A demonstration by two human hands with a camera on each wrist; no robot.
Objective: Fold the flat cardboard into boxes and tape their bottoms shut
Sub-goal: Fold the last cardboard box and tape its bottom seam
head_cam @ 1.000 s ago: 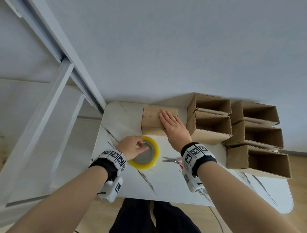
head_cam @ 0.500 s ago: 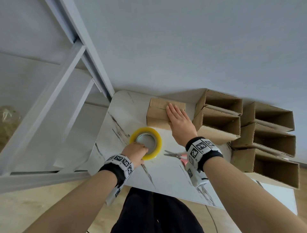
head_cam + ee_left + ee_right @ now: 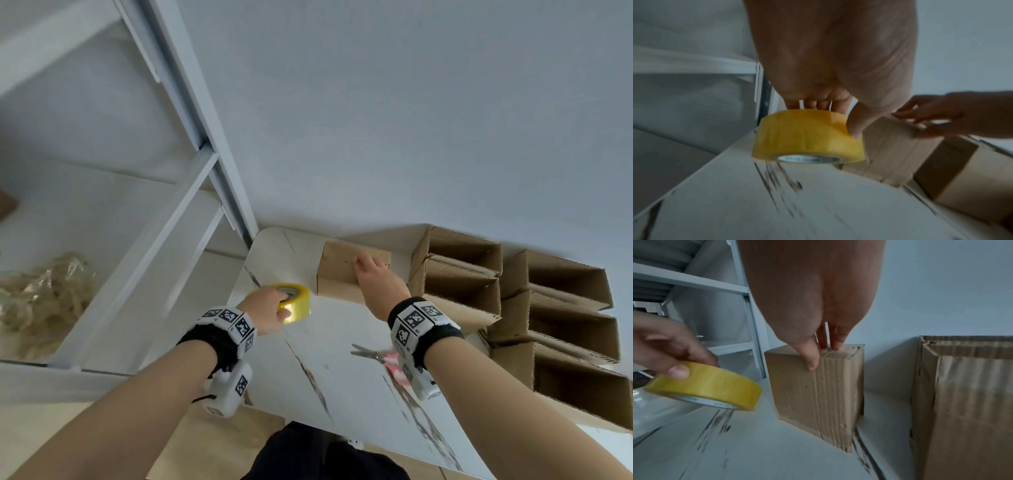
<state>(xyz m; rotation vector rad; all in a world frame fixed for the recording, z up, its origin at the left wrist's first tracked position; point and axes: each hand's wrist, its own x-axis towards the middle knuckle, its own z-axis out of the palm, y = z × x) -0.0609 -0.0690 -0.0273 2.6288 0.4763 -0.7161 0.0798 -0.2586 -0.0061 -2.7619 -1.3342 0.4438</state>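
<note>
A yellow tape roll (image 3: 297,304) hangs tilted just above the white marble table (image 3: 342,377); my left hand (image 3: 270,306) grips it, thumb on the outer band and fingers over the top. The roll (image 3: 807,138) fills the left wrist view, with the thumb (image 3: 856,125) on its side. A closed cardboard box (image 3: 337,270) stands at the table's back. My right hand (image 3: 375,277) steadies it, fingertips on the top and the thumb (image 3: 810,358) against the front face of the box (image 3: 818,394). The tape roll (image 3: 705,386) is left of that box.
Scissors (image 3: 366,353) with a pink handle lie on the table under my right wrist. Several open cardboard boxes (image 3: 459,274) are stacked on their sides at the right, close to the closed box. A white metal shelf frame (image 3: 191,192) stands left of the table, against a wall.
My left hand has closed round the tape roll and lifted it off the table. My right hand went from lying flat on the box to fingertips with the wrist raised.
</note>
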